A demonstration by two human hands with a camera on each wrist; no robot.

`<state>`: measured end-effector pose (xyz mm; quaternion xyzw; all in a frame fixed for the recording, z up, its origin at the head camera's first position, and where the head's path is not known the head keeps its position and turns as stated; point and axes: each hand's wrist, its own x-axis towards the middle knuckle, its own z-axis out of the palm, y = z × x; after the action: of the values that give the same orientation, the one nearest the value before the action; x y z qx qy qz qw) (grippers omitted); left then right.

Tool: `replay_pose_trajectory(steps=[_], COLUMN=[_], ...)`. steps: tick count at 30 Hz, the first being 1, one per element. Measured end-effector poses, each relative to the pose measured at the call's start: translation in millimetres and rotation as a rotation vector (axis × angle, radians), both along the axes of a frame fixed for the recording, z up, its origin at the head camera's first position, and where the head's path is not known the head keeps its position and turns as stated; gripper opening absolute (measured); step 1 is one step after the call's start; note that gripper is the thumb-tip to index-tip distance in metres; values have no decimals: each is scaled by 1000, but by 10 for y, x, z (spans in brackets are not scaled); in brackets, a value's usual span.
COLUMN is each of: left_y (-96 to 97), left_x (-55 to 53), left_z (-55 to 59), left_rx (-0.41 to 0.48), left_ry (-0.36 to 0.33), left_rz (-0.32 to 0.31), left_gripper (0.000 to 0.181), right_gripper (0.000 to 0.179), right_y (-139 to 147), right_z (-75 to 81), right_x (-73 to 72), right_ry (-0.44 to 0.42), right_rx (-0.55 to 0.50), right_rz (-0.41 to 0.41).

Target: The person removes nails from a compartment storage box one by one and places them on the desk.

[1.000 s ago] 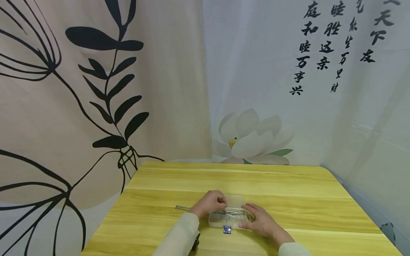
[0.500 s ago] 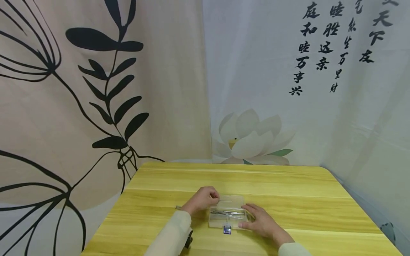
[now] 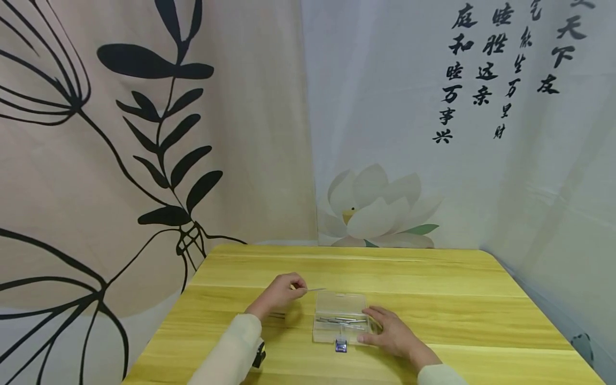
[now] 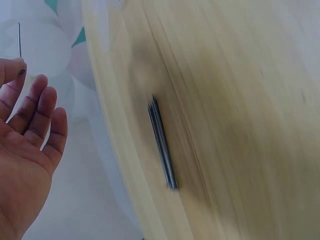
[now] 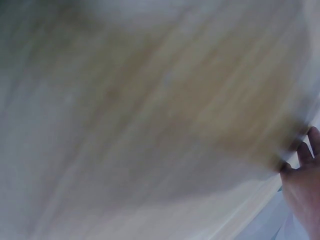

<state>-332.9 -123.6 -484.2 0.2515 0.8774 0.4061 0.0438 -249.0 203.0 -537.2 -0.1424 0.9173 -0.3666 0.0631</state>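
Note:
My left hand [image 3: 281, 291] pinches a slim metal rod [image 3: 316, 289] between thumb and fingertips, just above the table and left of the clear plastic box's raised lid [image 3: 341, 302]. In the left wrist view the same rod [image 4: 19, 40] sticks up from the pinch, with the other fingers loosely bent. Several similar metal rods [image 3: 341, 321] lie in the box, which has a blue clasp [image 3: 341, 346] at its front. My right hand [image 3: 393, 334] holds the box's right side, thumb at the front and fingers farther back. The right wrist view is blurred.
Under the left forearm a few dark metal rods [image 4: 161, 142] lie side by side on the wooden table [image 3: 433, 283]; their near ends look pointed. A printed curtain [image 3: 260, 133] hangs behind the table's far edge.
My left hand has lifted away from the box and moved left and back, carrying a metal rod with it. The right hand stays at the box.

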Motion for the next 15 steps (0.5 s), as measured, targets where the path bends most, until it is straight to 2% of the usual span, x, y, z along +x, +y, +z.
replay_pose_trajectory(steps=[9,15], left_y=[-360,-586], left_x=[77,179], left_z=[8,-69], left_rx=[5,1], left_ry=[-1,18], left_rz=[27,25], left_gripper=[13,14], right_gripper=[80,80], right_y=[7,8], right_z=[-29,-26], right_x=[-11,-10], right_ry=[-3,-10], right_rx=[1,0], right_rz=[5,-2])
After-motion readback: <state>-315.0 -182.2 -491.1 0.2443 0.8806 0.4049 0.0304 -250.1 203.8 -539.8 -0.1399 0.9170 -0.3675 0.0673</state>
